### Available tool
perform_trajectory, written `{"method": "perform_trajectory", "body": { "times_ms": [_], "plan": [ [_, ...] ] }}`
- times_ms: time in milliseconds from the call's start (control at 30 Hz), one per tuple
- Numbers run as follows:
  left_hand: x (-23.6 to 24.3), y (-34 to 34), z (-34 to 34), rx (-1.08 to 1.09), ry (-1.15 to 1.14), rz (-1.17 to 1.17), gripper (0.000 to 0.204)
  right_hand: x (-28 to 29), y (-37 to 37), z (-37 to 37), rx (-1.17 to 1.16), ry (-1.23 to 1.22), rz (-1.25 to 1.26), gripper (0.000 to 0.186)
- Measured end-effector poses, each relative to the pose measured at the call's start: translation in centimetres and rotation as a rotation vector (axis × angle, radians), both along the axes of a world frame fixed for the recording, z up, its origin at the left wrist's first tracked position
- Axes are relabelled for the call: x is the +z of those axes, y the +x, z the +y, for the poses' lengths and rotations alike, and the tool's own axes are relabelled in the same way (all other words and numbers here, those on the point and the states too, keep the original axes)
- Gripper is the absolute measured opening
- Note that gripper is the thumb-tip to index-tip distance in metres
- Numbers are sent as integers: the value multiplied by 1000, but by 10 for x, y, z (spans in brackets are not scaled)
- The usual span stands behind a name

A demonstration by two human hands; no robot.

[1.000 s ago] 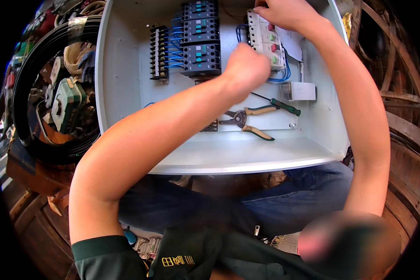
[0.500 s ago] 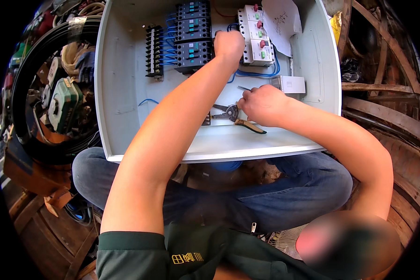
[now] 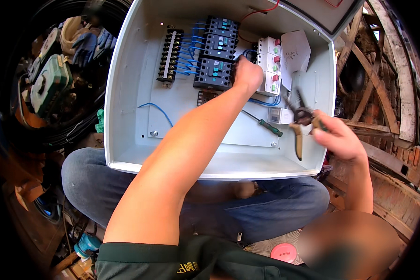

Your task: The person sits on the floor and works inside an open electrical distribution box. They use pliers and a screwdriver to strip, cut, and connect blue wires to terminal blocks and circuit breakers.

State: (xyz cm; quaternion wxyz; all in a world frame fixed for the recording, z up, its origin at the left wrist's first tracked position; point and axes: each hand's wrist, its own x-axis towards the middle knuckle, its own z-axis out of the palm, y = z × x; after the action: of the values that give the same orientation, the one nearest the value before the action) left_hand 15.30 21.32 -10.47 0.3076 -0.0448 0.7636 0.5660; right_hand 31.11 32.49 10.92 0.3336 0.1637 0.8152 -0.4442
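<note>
Head view: right grip [image 3: 339, 136] clamped on blurred pliers [image 3: 302, 115]; left grip [image 3: 248, 75] part-hidden, I cannot tell if closed

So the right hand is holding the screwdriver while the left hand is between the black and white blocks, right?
Not quite: the head view shows the right hand holding pliers; the screwdriver lies in the box. The left hand is between the black blocks and white blocks.

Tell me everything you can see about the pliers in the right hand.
The pliers have a dark, metallic-looking head pointing up in the picture, jaws seemingly parted, and two tan handles with dark edging, spread apart. The right hand grips one handle; the other juts free. They appear, slightly blurred, over the right side of the pale grey box.
</note>
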Motion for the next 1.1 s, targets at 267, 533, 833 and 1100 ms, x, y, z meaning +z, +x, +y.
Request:
{"method": "perform_trajectory", "body": {
  "times_ms": [267, 533, 833, 1100],
  "plan": [
    [-13, -1, 13, -108, -52, -14, 58, -8, -77, -6, -141, 122, 389, 28],
    [-5, -3, 8, -87, 53, -98, 63, -71, -175, -18, 928, 1386, 580, 27],
    [-6, -1, 9, 28, 146, -103, 61, -100, -207, -36, 1155, 1444, 366, 38],
    [-10, -2, 13, 54, 149, -81, 61, -99, -214, -40, 1191, 1387, 330, 41]
  ]
}}
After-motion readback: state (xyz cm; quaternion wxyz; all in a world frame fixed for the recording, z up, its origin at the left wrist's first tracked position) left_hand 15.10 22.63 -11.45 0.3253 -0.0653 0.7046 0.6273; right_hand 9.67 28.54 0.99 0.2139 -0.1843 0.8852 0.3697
